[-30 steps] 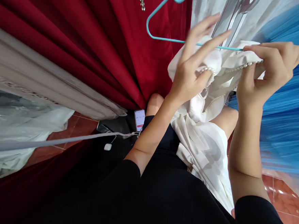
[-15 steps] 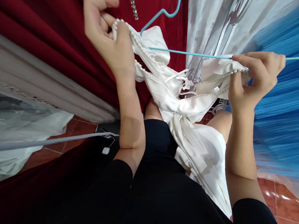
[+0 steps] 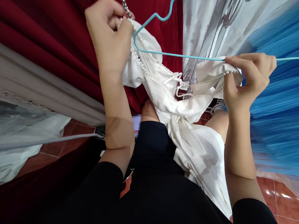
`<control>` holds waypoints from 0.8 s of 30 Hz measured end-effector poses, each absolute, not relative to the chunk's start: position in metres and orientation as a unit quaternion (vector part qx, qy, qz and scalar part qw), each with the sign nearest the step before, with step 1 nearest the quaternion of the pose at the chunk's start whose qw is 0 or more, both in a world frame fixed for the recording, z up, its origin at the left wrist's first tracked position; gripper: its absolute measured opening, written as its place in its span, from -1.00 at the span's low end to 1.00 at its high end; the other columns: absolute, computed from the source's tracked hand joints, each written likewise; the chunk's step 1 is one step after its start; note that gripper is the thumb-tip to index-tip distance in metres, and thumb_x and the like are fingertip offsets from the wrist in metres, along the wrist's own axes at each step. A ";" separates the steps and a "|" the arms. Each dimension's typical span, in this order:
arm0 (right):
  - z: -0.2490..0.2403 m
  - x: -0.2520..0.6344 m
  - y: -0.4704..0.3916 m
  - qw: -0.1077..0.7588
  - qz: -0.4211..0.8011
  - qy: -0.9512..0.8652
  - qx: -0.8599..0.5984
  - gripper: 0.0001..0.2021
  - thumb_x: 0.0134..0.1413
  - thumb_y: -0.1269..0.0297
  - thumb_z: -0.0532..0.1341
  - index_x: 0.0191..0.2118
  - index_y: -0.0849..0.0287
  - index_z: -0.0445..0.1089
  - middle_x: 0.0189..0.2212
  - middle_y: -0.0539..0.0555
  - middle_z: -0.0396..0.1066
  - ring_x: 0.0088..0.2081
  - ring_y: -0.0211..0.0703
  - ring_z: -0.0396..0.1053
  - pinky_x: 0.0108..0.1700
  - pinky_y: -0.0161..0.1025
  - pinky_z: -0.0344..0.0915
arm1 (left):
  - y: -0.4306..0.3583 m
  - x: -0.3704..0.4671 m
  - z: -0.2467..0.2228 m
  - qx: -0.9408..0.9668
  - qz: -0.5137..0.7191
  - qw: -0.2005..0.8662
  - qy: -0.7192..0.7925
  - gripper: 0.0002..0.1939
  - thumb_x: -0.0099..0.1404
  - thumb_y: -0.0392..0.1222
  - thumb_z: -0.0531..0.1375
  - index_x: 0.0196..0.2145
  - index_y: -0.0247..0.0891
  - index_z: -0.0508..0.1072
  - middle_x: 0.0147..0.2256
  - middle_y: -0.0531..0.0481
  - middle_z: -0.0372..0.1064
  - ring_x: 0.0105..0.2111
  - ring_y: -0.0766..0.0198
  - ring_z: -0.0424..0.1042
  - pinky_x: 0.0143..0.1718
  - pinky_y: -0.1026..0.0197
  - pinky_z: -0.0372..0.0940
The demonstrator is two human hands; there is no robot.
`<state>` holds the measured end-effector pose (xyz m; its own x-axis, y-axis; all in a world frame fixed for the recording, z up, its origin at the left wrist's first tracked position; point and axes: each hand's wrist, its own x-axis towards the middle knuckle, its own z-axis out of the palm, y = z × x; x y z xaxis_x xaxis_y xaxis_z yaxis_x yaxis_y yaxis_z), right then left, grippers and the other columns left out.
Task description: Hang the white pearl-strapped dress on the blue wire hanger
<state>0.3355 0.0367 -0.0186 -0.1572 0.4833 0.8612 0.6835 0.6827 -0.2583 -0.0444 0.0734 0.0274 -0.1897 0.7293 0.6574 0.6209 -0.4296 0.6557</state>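
Observation:
A white dress (image 3: 175, 107) with pearl trim along its neckline spreads between my hands, its skirt draped down over my lap. My left hand (image 3: 109, 27) is closed on the dress's pearl-edged left shoulder part. My right hand (image 3: 251, 74) pinches the opposite pearl-edged part together with the bottom bar of a light blue hanger (image 3: 184, 56). The hanger's left end lies in front of the white fabric near my left fingers, and its bar runs on past my right hand. White laces (image 3: 181, 81) hang loosely at the middle of the neckline.
Dark red fabric (image 3: 55, 27) hangs at the left, with a beaded strand (image 3: 124, 1) near my left hand. Blue tulle (image 3: 287, 111) fills the right side. Behind are sheer white cloth (image 3: 196, 23) and metal bars. A grey pole (image 3: 60, 139) crosses at lower left above red floor tiles (image 3: 291, 200).
My left hand has moved slightly down and its fingers have closed in on the dress edge. The hanger's left end has shifted left and now shows in front of the fabric.

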 end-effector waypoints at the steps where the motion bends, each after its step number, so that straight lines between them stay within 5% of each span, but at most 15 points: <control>1: -0.019 0.335 0.036 0.520 -0.091 -0.755 -0.389 -0.71 0.44 -0.02 0.06 -0.02 -0.19 0.51 -0.17 0.06 0.44 -0.07 0.01 0.35 0.17 0.12 0.09 | 0.084 -0.044 0.031 0.655 0.561 0.035 0.505 -0.74 0.09 -0.55 0.15 -0.38 -0.23 0.47 -0.38 0.16 0.52 -0.45 0.37 0.38 -0.49 0.20 0.19; 5: -0.020 0.334 0.031 0.523 -0.105 -0.761 -0.371 -0.73 0.44 0.02 0.07 0.02 -0.17 0.50 -0.17 0.05 0.45 -0.09 -0.03 0.35 0.14 0.11 0.10 | 0.119 -0.029 0.034 0.696 0.616 -0.139 0.342 -0.64 0.12 -0.63 0.12 -0.25 -0.23 0.46 -0.38 0.17 0.42 -0.52 0.44 0.29 -0.51 0.24 0.20; 8: -0.021 0.334 0.030 0.526 -0.123 -0.757 -0.368 -0.75 0.42 0.10 0.10 0.03 -0.15 0.50 -0.17 0.05 0.45 -0.09 -0.02 0.36 0.14 0.13 0.11 | 0.131 -0.011 0.029 0.691 0.646 -0.262 0.189 -0.31 0.02 -0.73 0.08 0.05 -0.22 0.34 -0.35 0.18 0.27 -0.51 0.44 0.23 -0.48 0.36 0.25; 12: -0.021 0.333 0.030 0.532 -0.125 -0.753 -0.368 -0.77 0.40 0.12 0.11 0.00 -0.13 0.50 -0.19 0.08 0.43 -0.09 0.02 0.34 0.13 0.16 0.13 | 0.121 0.021 0.030 0.636 0.696 -0.248 0.222 -0.44 -0.03 -0.77 0.05 -0.22 -0.17 0.26 -0.41 0.15 0.04 -0.54 0.45 0.11 -0.55 0.37 0.17; 16: -0.019 0.329 0.029 0.526 -0.140 -0.742 -0.391 -0.77 0.40 0.13 0.10 -0.05 -0.09 0.50 -0.20 0.10 0.43 -0.11 0.00 0.36 0.11 0.16 0.19 | 0.114 0.047 0.041 0.645 0.701 -0.274 0.130 -0.48 -0.03 -0.76 0.00 -0.23 -0.22 0.28 -0.39 0.16 0.15 -0.52 0.51 0.20 -0.56 0.44 0.15; 21: -0.016 0.327 0.027 0.534 -0.162 -0.729 -0.396 -0.81 0.37 0.16 0.14 -0.12 -0.07 0.52 -0.25 0.04 0.46 -0.15 -0.07 0.39 0.08 0.09 0.27 | 0.080 0.090 0.041 0.622 0.737 -0.173 0.202 -0.56 0.16 -0.63 0.06 -0.18 -0.10 0.35 -0.34 0.11 0.27 -0.36 0.28 0.30 -0.31 0.21 0.27; 23: -0.016 0.326 0.027 0.539 -0.173 -0.728 -0.386 -0.81 0.36 0.18 0.14 -0.13 -0.05 0.52 -0.26 0.04 0.47 -0.16 -0.08 0.39 0.06 0.08 0.27 | 0.053 0.116 0.033 0.619 0.719 -0.115 0.294 -0.68 0.19 -0.52 0.09 -0.23 -0.11 0.33 -0.23 0.00 0.34 -0.14 0.09 0.37 0.10 0.00 0.21; 24: -0.015 0.326 0.027 0.531 -0.176 -0.729 -0.395 -0.81 0.36 0.18 0.13 -0.13 -0.05 0.51 -0.25 0.04 0.47 -0.15 -0.08 0.39 0.07 0.08 0.27 | 0.041 0.130 0.028 0.622 0.719 -0.104 0.291 -0.69 0.19 -0.51 0.08 -0.22 -0.11 0.33 -0.17 -0.04 0.36 -0.03 0.04 0.38 0.16 -0.04 0.19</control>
<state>0.3260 0.0267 -0.0153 -0.1247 0.3900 0.9123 0.7625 0.6260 -0.1634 0.1295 0.0410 0.0276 -0.2044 0.2115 0.9558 0.5121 -0.8090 0.2885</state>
